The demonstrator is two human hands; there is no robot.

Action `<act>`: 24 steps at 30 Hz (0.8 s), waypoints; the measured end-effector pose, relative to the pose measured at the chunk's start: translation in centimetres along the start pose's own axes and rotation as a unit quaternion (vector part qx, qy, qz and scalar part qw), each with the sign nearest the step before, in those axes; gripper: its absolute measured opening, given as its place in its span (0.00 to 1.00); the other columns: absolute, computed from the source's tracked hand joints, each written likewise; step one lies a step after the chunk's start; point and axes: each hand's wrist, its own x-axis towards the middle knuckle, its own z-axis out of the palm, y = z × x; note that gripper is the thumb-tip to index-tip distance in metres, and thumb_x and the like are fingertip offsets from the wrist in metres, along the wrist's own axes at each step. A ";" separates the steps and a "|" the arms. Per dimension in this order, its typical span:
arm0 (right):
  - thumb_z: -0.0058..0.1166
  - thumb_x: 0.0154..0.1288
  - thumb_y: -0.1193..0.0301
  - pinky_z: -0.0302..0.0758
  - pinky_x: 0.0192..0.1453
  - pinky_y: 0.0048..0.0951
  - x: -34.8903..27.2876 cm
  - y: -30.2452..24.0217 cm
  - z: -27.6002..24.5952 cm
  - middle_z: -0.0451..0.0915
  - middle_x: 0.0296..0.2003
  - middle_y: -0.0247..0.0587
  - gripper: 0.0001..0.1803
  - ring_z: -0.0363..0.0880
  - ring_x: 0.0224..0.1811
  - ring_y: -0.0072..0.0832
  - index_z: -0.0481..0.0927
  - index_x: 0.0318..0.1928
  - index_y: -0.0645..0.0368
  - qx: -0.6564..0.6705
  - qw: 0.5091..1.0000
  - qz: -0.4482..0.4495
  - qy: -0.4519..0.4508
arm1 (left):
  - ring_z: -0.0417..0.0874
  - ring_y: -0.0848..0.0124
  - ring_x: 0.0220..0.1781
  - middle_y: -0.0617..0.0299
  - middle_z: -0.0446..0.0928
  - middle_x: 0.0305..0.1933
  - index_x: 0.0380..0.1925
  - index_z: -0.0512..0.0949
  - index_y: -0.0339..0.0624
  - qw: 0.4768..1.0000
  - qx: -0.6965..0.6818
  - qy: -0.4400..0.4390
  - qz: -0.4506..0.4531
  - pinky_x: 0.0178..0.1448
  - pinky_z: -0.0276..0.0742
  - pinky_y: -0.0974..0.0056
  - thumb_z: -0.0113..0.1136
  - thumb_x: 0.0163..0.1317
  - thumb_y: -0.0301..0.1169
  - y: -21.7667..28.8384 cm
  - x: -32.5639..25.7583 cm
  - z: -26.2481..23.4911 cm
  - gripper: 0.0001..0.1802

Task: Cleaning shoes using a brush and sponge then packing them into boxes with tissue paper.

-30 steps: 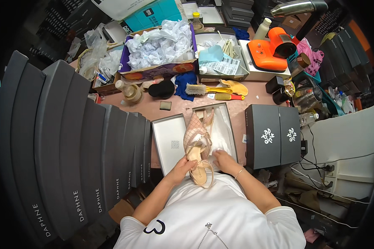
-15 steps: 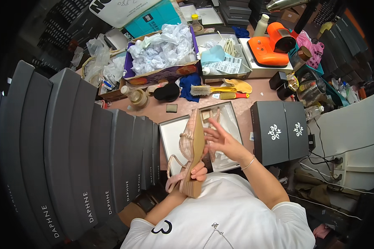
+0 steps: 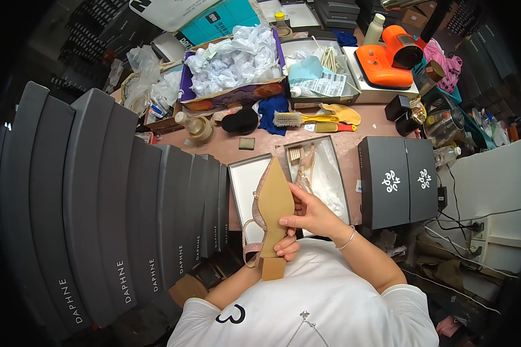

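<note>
A pink strappy sandal [image 3: 276, 199] with a tan sole and a block heel is held up in front of my chest, its sole facing right and toward me. My left hand [image 3: 287, 247] is closed around it just above the heel, partly hidden behind the sole. Higher up, my right hand [image 3: 317, 218] grips the sole's right edge, thumb on the tan surface and fingers behind. Beyond the hands lies an opened shoe box [image 3: 345, 199] with white tissue and the matching sandal [image 3: 303, 169]. Its white-lined lid [image 3: 246, 179] is left of it, partly covered by the held sandal.
Dark shoe boxes [image 3: 98, 202] are stacked tall on my left; two closed ones [image 3: 391, 185] stand on the right. Along the back are brushes [image 3: 287, 120], a bottle [image 3: 197, 126], a purple box [image 3: 234, 95] of crumpled paper and an orange machine [image 3: 383, 66]. Cables hang at right.
My right hand has come from open beside the sandal to gripping its sole. The sandal has turned so its sole shows more fully. The whole view has shifted slightly.
</note>
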 end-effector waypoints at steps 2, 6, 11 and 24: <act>0.61 0.61 0.76 0.78 0.45 0.23 -0.4 3.0 -2.2 0.74 0.49 0.43 0.41 0.75 0.47 0.25 0.53 0.70 0.62 -0.130 0.986 -0.045 0.098 | 0.71 0.70 0.27 0.64 0.67 0.19 0.46 0.69 0.35 0.992 0.103 0.069 0.038 0.42 0.77 0.62 0.41 0.72 0.46 1.4 -0.1 -0.1 0.22; 0.61 0.59 0.67 0.75 0.58 0.36 -1.0 9.4 -8.7 0.69 0.57 0.63 0.41 0.72 0.59 0.43 0.56 0.67 0.70 -0.342 0.910 0.029 0.232 | 0.78 0.69 0.41 0.58 0.77 0.37 0.54 0.71 0.36 0.825 0.331 0.448 0.096 0.51 0.76 0.64 0.55 0.66 0.40 8.4 -2.2 -2.4 0.23; 0.61 0.50 0.68 0.67 0.62 0.42 1.4 13.8 -9.8 0.71 0.52 0.64 0.41 0.69 0.57 0.53 0.60 0.63 0.70 -0.539 0.812 -0.031 0.219 | 0.78 0.70 0.51 0.55 0.78 0.48 0.58 0.70 0.33 0.397 0.741 0.435 0.321 0.55 0.72 0.70 0.54 0.68 0.34 9.6 -2.3 -3.3 0.22; 0.59 0.57 0.73 0.69 0.58 0.36 0.3 6.1 -6.3 0.75 0.49 0.50 0.14 0.74 0.52 0.43 0.76 0.44 0.63 -0.349 0.912 -0.138 0.168 | 0.77 0.66 0.55 0.53 0.73 0.57 0.63 0.63 0.35 0.828 0.423 0.332 0.157 0.59 0.73 0.63 0.52 0.69 0.42 5.0 7.4 -3.5 0.30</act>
